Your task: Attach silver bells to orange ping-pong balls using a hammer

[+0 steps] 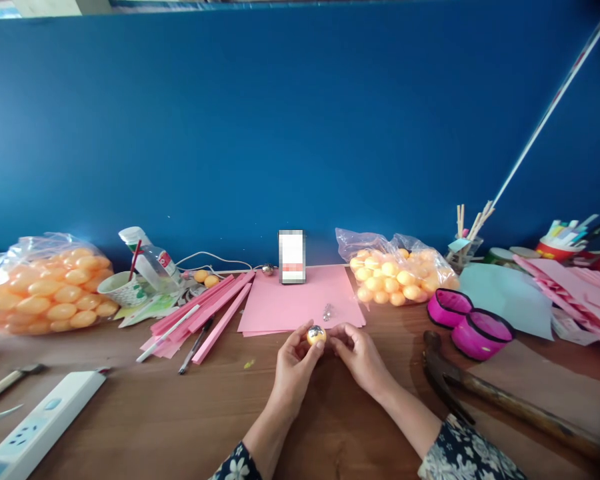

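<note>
Between the fingertips of my left hand sits a small ball, shiny silver on top and orange-yellow below. My right hand is beside it, thumb and forefinger pinched together close to the ball's right side; whatever they hold, if anything, is too small to make out. Just beyond my hands, a little silver object lies on the stacked pink paper. Farther back, a shiny silver ball rests near the paper's far left corner.
Clear bags of orange balls stand left and right. Pink strips lie left of the paper. A blurred-out upright device stands behind. At right are magenta rings and a hammer; a power strip lies left.
</note>
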Tool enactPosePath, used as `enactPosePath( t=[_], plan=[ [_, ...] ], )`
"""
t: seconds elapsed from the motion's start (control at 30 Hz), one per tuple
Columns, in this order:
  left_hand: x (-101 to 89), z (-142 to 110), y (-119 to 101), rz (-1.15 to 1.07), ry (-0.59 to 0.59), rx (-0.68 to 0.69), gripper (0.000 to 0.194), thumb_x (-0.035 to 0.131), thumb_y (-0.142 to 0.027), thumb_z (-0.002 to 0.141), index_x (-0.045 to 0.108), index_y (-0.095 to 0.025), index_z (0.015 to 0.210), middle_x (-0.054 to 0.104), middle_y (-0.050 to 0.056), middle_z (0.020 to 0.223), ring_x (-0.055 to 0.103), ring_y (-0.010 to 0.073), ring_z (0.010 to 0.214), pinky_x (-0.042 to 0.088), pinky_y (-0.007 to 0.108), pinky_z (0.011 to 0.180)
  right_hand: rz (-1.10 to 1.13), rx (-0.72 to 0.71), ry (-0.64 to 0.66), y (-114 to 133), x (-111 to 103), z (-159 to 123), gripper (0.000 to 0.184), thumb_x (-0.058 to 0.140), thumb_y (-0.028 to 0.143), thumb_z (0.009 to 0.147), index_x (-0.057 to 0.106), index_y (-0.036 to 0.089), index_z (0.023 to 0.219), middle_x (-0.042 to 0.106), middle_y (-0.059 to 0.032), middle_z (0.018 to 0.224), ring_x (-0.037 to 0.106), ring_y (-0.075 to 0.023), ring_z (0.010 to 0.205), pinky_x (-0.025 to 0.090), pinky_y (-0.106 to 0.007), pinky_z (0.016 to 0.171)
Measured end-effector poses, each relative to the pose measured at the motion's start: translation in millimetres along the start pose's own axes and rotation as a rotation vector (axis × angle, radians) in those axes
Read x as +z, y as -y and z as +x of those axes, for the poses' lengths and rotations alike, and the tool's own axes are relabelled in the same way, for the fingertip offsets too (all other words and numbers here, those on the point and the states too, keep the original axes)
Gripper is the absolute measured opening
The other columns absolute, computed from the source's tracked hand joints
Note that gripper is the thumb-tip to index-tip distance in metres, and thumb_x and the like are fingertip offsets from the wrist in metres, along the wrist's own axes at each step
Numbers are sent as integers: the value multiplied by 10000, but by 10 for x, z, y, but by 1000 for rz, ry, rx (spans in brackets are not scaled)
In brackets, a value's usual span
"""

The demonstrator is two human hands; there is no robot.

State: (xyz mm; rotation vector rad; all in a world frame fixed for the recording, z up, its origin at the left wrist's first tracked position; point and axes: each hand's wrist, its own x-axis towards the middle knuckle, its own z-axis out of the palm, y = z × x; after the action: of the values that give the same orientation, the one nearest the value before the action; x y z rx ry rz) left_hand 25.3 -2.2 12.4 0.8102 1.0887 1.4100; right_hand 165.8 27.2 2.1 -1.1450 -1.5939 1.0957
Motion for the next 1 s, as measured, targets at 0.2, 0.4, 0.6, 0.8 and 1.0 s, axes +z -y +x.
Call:
enactPosePath(
  t=[0.2, 0.4, 0.6, 0.8, 1.0],
  plan=[
    [-1, -4, 28, -37, -13, 3, 511, 707, -321, 636, 584, -176, 1110, 664, 90, 1017, 621, 202, 938, 490, 330, 841, -72, -26, -28, 49, 17, -37, 167, 509, 332, 801, 593, 200, 860, 649, -35, 813, 592, -185, 756, 457, -296, 721],
    [-14, 12, 48, -1, 2, 8, 456, 692, -304, 661, 572, -161, 1078, 647, 97, 1037, 622, 199, 933, 495, 316, 825, -63, -47, -32, 20, 21, -37, 155, 475, 309, 831, 585, 207, 871, 655, -42, 894, 598, -193, 823, 443, -300, 770],
    [-24, 29, 71, 13, 7, 16, 435, 670, -295, 690, 544, -163, 1084, 640, 90, 1026, 619, 185, 929, 482, 311, 847, -31, -76, -86, 38, 32, -26, 131, 497, 314, 822, 561, 213, 875, 641, -40, 839, 595, -191, 785, 451, -296, 742],
    [-7, 31, 52, 49, -4, 19, 454, 679, -292, 679, 528, -152, 1084, 649, 96, 1013, 632, 181, 892, 484, 312, 843, 91, -9, -46, 17, 44, -25, 192, 506, 380, 815, 560, 196, 806, 635, -27, 750, 587, -166, 664, 469, -277, 641],
    [1, 20, 26, 131, -19, 43, 447, 680, -282, 675, 538, -155, 1080, 639, 93, 1032, 633, 179, 878, 481, 309, 840, 93, -18, -48, 4, 18, 10, 189, 534, 364, 802, 583, 181, 806, 619, -24, 795, 542, -139, 666, 454, -256, 640]
  ],
)
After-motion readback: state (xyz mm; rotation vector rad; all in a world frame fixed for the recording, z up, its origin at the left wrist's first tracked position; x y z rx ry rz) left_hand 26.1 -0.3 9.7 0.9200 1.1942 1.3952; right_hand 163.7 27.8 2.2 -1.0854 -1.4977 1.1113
